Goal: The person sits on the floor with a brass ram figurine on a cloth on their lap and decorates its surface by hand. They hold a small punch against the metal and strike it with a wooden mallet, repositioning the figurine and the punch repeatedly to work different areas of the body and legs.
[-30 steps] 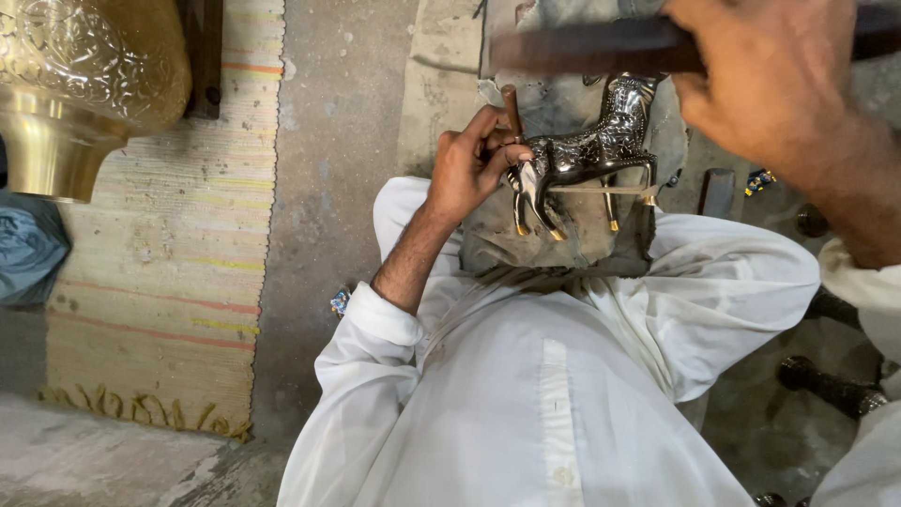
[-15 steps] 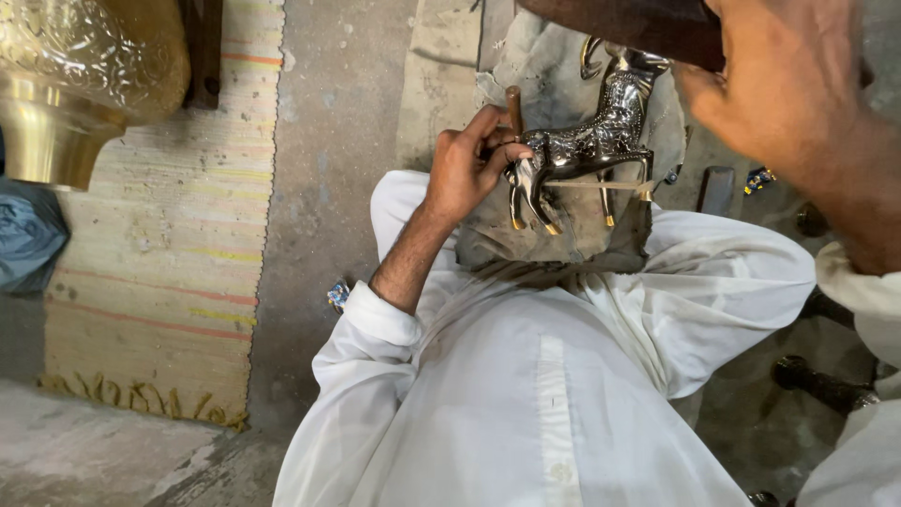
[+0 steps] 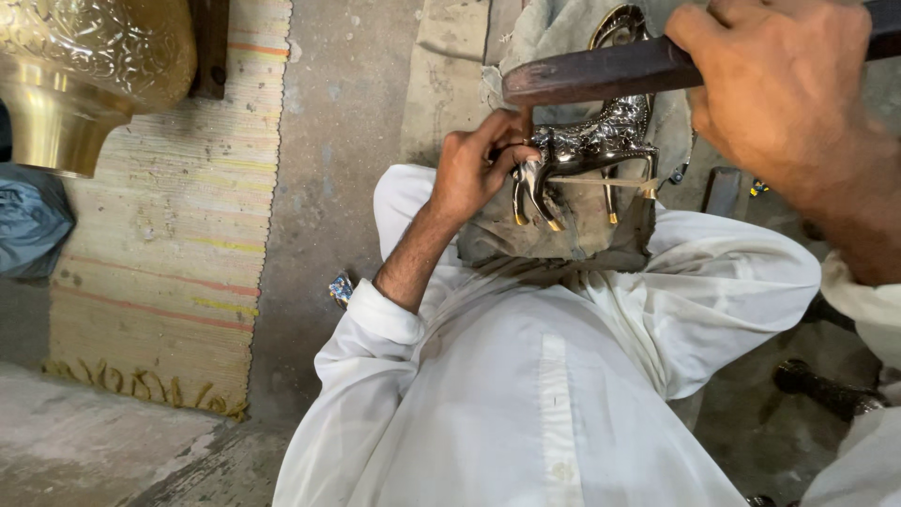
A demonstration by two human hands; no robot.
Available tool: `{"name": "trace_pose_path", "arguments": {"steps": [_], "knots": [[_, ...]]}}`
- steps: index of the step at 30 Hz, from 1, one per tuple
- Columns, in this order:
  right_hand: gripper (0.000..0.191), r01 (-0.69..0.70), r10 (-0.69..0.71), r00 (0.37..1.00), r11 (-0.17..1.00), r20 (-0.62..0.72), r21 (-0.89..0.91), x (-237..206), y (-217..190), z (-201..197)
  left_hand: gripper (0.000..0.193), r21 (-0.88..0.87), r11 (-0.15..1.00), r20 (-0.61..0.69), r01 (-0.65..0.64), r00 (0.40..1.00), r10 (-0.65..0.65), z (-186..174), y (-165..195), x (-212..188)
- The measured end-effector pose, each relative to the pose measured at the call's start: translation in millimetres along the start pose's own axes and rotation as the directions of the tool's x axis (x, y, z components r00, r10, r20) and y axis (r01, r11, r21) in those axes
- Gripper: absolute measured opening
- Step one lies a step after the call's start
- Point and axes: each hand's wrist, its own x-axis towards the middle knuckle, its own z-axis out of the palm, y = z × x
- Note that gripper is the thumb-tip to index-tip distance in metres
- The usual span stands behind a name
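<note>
Head view | two hands | left hand [image 3: 474, 169] one horse figurine [image 3: 587, 150] | right hand [image 3: 779, 84] one wooden mallet [image 3: 601, 70]

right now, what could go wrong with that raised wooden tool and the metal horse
The left hand pinches a small punch against the metal horse figurine, fingers close to the spot under the dark wooden mallet gripped by the right hand; a slightly off blow could hit them. The figurine lies on a soft cloth pad on the lap, so it might shift or tip.
</note>
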Motion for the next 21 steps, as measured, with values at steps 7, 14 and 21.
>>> {"name": "trace_pose_path", "arguments": {"steps": [7, 14, 21], "knots": [[0.032, 0.028, -0.027, 0.999, 0.998, 0.021, -0.050, -1.0, -0.8, -6.0, 0.030, 0.034, 0.999, 0.025, 0.006, 1.000, -0.007, -0.7, -1.4, -0.3], [0.033, -0.008, 0.008, 0.997, 1.000, -0.076, 0.007, 8.5, -7.4, -15.1, 0.028, -0.009, 0.996, -0.001, -0.089, 0.996, 0.089, 2.6, 1.6, -3.6], [0.027, 0.016, -0.018, 1.000, 0.996, -0.021, -0.089, 4.2, -5.5, -16.8, 0.036, 0.064, 0.997, 0.021, 0.050, 0.998, -0.051, 1.3, 4.1, -2.9]]}}
